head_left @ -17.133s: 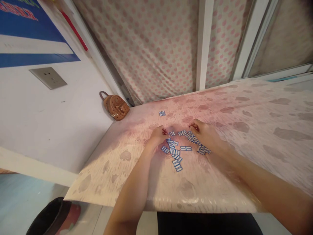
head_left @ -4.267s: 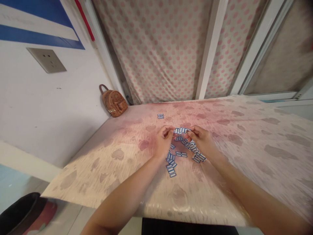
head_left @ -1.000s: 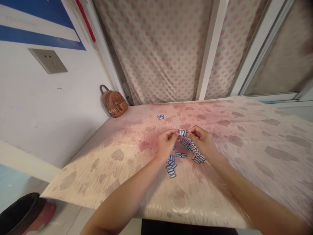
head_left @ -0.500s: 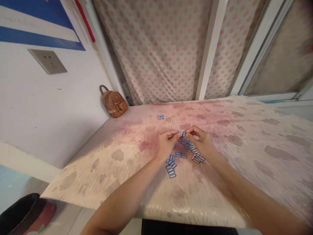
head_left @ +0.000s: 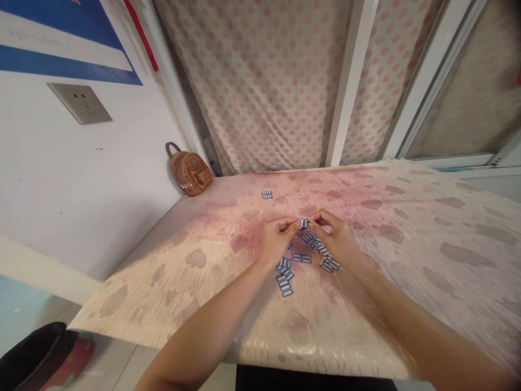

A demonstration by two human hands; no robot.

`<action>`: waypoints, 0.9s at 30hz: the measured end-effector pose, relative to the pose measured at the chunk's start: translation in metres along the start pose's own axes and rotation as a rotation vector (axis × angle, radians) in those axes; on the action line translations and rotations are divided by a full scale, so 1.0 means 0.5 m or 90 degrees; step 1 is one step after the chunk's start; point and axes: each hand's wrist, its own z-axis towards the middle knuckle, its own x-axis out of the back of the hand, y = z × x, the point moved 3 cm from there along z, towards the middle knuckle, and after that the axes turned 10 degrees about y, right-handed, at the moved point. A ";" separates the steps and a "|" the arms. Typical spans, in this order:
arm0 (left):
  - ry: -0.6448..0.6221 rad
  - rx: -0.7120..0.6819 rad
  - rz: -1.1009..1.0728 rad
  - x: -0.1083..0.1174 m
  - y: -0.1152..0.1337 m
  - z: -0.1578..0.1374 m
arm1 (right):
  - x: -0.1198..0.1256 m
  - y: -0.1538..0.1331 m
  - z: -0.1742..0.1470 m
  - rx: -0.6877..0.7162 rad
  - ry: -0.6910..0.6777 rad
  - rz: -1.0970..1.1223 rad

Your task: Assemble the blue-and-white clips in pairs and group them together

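Note:
Between my two hands, just above the table, is a small blue-and-white rectangular piece (head_left: pixel 303 223). My left hand (head_left: pixel 277 234) pinches its left side with thumb and forefinger. My right hand (head_left: pixel 331 232) pinches it from the right, partly hiding it. Beneath and beside the right hand lies a row of similar blue-edged white pieces (head_left: pixel 319 247). A separate blue-edged piece (head_left: pixel 302 258) lies between the wrists. Several more such pieces (head_left: pixel 285 277) overlap in a loose pile next to the left wrist. What is printed on them is too small to read.
Farther back on the patterned tablecloth (head_left: pixel 228 239) lies a small block of blue-and-white pieces (head_left: pixel 267 194). A brown mini backpack (head_left: pixel 190 171) leans against the wall at the back left corner. A dotted curtain (head_left: pixel 277 92) hangs behind the table. A dark bin (head_left: pixel 44 355) stands at lower left.
Both hands stay in nearly the same place. The pinched piece has shifted or tilted very slightly between the fingertips.

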 end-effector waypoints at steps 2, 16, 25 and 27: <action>0.010 0.004 -0.006 0.001 -0.001 0.002 | -0.001 0.003 0.000 -0.013 0.008 0.005; 0.043 0.004 0.008 0.019 0.033 0.007 | -0.006 -0.013 -0.002 0.099 -0.074 -0.036; 0.026 0.037 0.007 0.016 0.019 0.011 | -0.001 -0.009 -0.003 0.123 -0.042 -0.064; 0.037 0.052 -0.005 0.018 0.016 0.012 | -0.003 -0.008 -0.004 0.125 -0.053 -0.070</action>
